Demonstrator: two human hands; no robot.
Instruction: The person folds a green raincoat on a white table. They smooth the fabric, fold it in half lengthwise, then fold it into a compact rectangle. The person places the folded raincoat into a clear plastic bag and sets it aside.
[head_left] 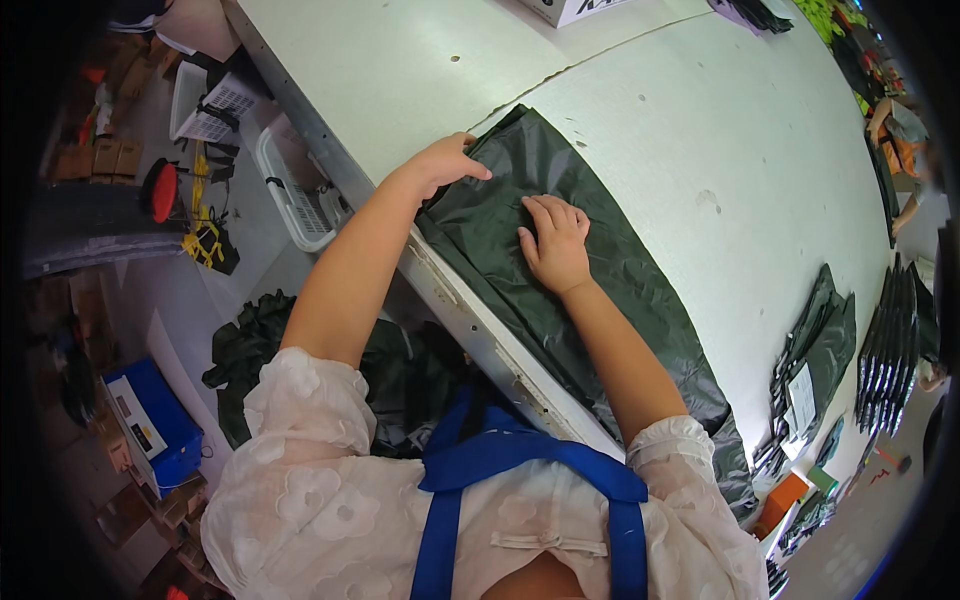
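Observation:
A long folded piece of dark green, slightly shiny fabric [610, 250] lies along the near edge of the pale table, creased on top. At its far left end my left hand [443, 166] grips the fabric's edge, thumb on the upper side and fingers partly hidden past the fold. My right hand [557, 243] rests palm down on the middle of the fabric, with its thumb apart and its fingers slightly bent.
White plastic baskets [300, 195] stand left of the table [400, 70]. More dark fabric [250, 345] is heaped below its edge. Dark folded pieces [825, 340] lie at the right, near an orange box [780, 503]. A white box [570, 8] sits at the back. Another person [905, 130] is far right.

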